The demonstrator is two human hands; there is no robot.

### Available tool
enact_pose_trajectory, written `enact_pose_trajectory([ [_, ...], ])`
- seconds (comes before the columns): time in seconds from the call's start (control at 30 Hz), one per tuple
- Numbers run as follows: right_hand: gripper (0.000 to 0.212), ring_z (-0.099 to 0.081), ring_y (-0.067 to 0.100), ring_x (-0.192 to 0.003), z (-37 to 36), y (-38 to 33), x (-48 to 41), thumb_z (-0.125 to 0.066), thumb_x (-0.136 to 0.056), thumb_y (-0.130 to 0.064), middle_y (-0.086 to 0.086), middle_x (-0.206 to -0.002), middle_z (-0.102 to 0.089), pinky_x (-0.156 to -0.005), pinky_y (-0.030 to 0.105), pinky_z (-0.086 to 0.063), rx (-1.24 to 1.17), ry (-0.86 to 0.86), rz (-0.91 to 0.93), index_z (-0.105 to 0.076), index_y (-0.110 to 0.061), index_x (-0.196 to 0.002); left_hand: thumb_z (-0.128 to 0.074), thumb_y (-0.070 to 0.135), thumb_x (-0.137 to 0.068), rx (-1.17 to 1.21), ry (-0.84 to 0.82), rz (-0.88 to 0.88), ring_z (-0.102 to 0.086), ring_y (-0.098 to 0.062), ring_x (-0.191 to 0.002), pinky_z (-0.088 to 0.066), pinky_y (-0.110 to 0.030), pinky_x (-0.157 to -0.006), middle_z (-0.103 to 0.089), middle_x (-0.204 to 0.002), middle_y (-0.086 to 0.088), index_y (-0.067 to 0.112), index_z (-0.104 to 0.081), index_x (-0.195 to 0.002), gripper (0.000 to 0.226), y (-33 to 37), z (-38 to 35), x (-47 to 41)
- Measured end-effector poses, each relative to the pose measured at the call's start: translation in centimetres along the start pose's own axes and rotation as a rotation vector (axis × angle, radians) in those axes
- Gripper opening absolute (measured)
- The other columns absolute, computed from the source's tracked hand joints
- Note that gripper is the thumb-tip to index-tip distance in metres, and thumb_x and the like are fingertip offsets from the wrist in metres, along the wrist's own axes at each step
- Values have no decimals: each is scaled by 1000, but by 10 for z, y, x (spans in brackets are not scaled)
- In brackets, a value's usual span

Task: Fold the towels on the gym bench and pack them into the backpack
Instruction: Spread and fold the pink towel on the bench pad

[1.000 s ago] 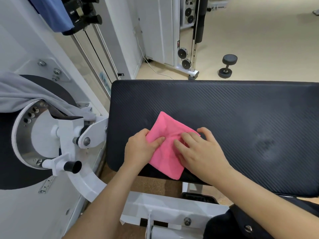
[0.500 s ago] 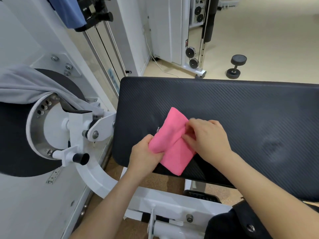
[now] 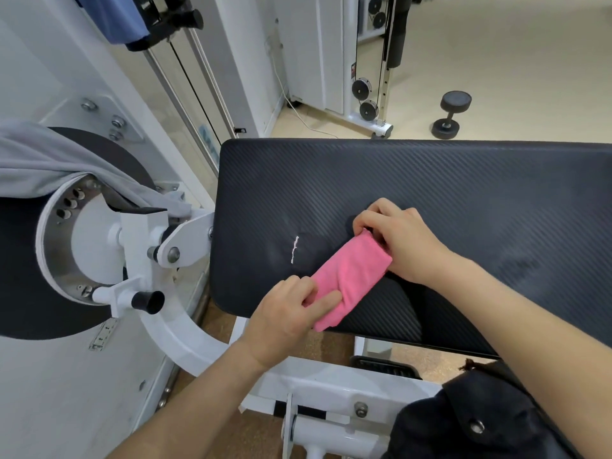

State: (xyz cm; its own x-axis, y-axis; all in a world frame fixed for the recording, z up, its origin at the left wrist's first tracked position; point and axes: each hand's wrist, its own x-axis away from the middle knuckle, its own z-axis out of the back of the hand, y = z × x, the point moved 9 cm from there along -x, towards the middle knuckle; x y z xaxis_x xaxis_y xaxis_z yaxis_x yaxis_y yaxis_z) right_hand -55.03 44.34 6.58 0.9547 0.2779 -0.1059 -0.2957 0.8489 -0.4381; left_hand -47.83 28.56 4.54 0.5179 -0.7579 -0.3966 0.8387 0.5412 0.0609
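Note:
A small pink towel lies folded into a narrow strip on the black padded gym bench, near its front edge. My left hand pinches the strip's near end, fingers pressed on the cloth. My right hand grips the far end, fingers curled over the fold. A black bag, probably the backpack, shows at the bottom right below the bench. A grey towel is draped over the machine at the left.
A white weight machine with a black round pad and a black-tipped knob stands close on the left. A blue cloth hangs at the top left. A dumbbell and a cable machine stand on the floor beyond the bench.
The pink towel went from a flat square to a narrow folded strip. My right hand moved to its far end and my left to its near end.

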Motion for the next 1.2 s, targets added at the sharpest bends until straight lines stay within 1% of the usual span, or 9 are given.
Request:
enact_pose_trajectory([
  [0.17,28,-46,-6,-70,4,2,-7,-63,-83,-10,-11,-104,-53,-74,30,-39,60,-41,73,-66,-32,-100,-60,3,-80,-78,-50,-16,-41,-17,-63,-36,-31,-55,-44,-77,-2,21,-57,-117,41,7,3,-6],
  [0.3,25,-60,4,-96,25,6,-13,-57,-93,-12,-13,-105,-63,-93,31,-47,-208,-57,-58,-72,-27,-107,-58,3,-75,-146,-74,68,-43,-17,-63,-33,-32,-58,-46,-77,0,24,-56,-118,48,10,0,-12],
  [0.37,27,-58,8,-104,39,-2,-9,-57,-91,-34,-11,-112,-62,-97,30,-45,-289,-19,-83,-68,-27,-116,-65,3,-70,-173,-97,128,-42,-17,-63,-30,-31,-59,-46,-77,1,24,-57,-118,53,9,-5,-15],
  [0.47,62,-40,9,-123,18,-29,7,-53,-78,-65,-12,-135,-45,-100,36,-41,-9,-199,48,-48,-41,-134,-75,11,-63,-166,-166,227,-44,-17,-64,-28,-31,-59,-46,-79,0,22,-57,-119,60,6,-9,-19],
  [0.67,70,-30,9,-128,-8,-8,14,-76,-78,-41,-18,-140,-39,-101,42,-37,-14,-193,31,-43,-41,-140,-50,48,-79,204,-393,416,-44,-10,-99,-37,-30,-87,-40,-111,11,32,-37,-142,66,12,-12,9],
  [0.77,74,-29,11,-127,-9,-7,10,-79,-76,-36,-14,-138,-38,-103,41,-34,-8,-223,13,-42,-38,-141,-49,52,-90,528,-258,669,-46,-3,-95,-43,-26,-83,-44,-102,21,35,-42,-136,49,-5,-10,9],
  [0.9,74,-29,12,-122,-11,-9,7,-79,-75,-37,-11,-131,-38,-104,37,-33,55,-272,10,-41,-37,-138,-64,53,-84,222,-233,759,-46,-8,-100,-46,-27,-81,-44,-110,14,33,-27,-142,71,-11,-15,-3],
  [1.07,59,-29,9,-106,-13,-5,3,-85,-66,-37,-13,-112,-40,-97,38,-34,-2,-278,-44,-53,-33,-116,-67,70,-69,13,-324,862,-38,-11,-102,-37,-27,-84,-38,-107,9,30,-49,-123,70,-24,-19,-4],
  [1.2,46,-43,12,-104,-8,-5,8,-88,-62,-23,-11,-106,-50,-89,31,-39,-243,-275,-105,-56,-33,-93,-79,59,-65,313,-324,958,-48,-10,-98,-49,-24,-74,-49,-103,11,24,-58,-103,56,-29,-20,-1],
])
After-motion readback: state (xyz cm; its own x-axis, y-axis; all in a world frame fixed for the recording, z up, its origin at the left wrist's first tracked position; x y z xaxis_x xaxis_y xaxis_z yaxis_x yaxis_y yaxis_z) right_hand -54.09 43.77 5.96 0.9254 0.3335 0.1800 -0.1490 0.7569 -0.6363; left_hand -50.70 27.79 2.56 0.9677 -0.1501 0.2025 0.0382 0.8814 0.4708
